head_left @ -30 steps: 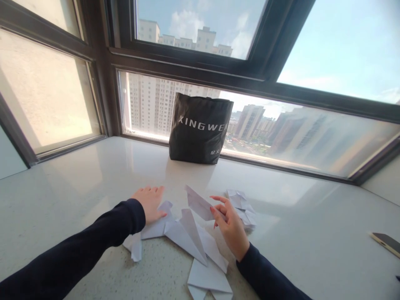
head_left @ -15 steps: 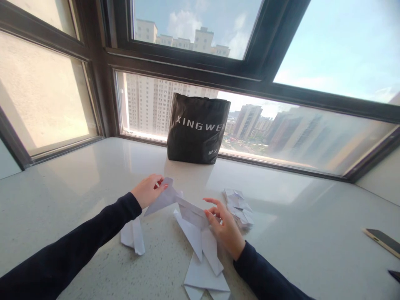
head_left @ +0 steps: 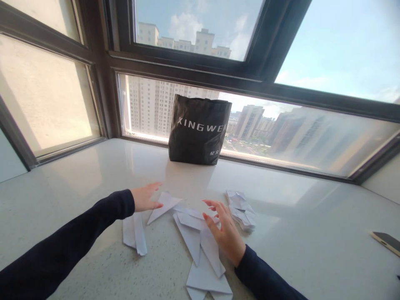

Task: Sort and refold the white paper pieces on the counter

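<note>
Several folded white papers lie on the pale speckled counter [head_left: 90, 254]. My left hand [head_left: 146, 197] is open, its fingers apart, just beside a pointed folded paper [head_left: 165, 205]; whether the thumb touches it I cannot tell. Below that hand lies a narrow folded paper [head_left: 135, 234]. My right hand [head_left: 225, 231] is open with bent, parted fingers at the right edge of a heap of overlapping folded papers [head_left: 187, 233]. The heap's lowest piece [head_left: 208, 277] reaches toward the near edge of the view. A stack of small folded papers [head_left: 240, 210] sits just beyond my right hand.
A black bag [head_left: 196, 133] with white lettering stands upright against the window at the back. A phone [head_left: 386, 241] lies at the far right, cut off by the picture edge. Dark window frames [head_left: 187, 64] border the counter behind.
Both hands have let go of the folded paper they held, which now rests on the counter and the heap. My left hand has opened and drawn slightly left.
</note>
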Tool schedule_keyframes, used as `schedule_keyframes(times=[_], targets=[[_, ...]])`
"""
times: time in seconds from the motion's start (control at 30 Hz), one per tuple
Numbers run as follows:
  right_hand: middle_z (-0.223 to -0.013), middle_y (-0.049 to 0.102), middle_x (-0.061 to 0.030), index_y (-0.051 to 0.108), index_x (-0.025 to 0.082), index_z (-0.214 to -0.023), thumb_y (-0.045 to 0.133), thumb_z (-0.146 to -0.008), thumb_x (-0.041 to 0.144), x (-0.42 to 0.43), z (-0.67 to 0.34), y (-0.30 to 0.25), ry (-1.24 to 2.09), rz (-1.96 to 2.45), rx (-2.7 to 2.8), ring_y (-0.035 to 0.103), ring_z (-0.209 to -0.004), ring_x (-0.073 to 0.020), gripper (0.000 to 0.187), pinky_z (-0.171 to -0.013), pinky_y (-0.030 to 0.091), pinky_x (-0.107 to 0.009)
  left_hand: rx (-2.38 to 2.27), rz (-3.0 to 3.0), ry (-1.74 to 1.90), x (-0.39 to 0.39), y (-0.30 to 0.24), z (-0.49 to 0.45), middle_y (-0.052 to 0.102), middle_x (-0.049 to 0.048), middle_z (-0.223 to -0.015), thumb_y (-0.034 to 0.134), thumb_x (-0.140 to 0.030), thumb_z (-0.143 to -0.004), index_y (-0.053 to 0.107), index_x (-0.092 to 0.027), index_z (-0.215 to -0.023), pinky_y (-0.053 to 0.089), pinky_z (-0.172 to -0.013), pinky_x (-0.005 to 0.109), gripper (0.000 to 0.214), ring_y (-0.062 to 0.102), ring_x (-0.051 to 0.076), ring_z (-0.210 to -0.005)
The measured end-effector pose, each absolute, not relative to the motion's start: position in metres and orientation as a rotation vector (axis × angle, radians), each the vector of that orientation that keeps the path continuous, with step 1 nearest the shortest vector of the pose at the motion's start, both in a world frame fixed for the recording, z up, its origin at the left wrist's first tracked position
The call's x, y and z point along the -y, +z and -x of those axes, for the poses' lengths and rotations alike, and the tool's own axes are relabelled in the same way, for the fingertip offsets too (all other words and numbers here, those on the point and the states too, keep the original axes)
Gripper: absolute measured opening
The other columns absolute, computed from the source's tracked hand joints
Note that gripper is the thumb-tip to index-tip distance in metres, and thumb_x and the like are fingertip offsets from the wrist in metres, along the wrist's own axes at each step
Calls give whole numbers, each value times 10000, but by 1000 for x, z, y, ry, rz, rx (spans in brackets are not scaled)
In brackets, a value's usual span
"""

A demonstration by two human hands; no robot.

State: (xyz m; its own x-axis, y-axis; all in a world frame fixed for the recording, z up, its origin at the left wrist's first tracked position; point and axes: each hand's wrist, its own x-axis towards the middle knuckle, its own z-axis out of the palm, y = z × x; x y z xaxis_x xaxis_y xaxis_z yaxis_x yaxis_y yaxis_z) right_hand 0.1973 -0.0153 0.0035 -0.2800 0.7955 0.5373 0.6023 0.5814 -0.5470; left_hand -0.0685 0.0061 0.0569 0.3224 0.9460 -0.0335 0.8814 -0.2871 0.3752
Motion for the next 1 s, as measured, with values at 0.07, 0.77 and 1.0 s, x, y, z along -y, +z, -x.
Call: schedule_keyframes(times=[0.07, 0.77, 1.0], targets=[[-981, 544, -68, 487, 216, -1062, 454, -787, 199, 16, -196, 4, 292, 1114, 1993, 502, -890, -207, 277, -730, 441, -343, -1671, -2318, 151, -4, 56, 82, 554, 156, -1062, 598, -390, -552, 467, -105, -1079, 355, -835, 370, 613, 507, 295, -976], [-643, 499, 20, 591, 179, -950, 694, -602, 236, 11, -199, 6, 489, 1327, 2024, 484, -625, -156, 368, -595, 397, -276, -1543, -2493, -257, 11, 61, 75, 585, 15, -771, 751, -177, -337, 605, -216, -720, 368, -623, 311, 412, 503, 250, -771], [-618, 424, 29, 605, 168, -769, 571, -713, 286, 10, -201, 17, 589, 1239, 1882, 436, -553, -120, 135, -510, 365, -234, -1479, -2415, -185, 3, 57, 85, 606, 3, -627, 723, -303, -429, 577, -190, -495, 348, -670, 314, 196, 507, 232, -768]])
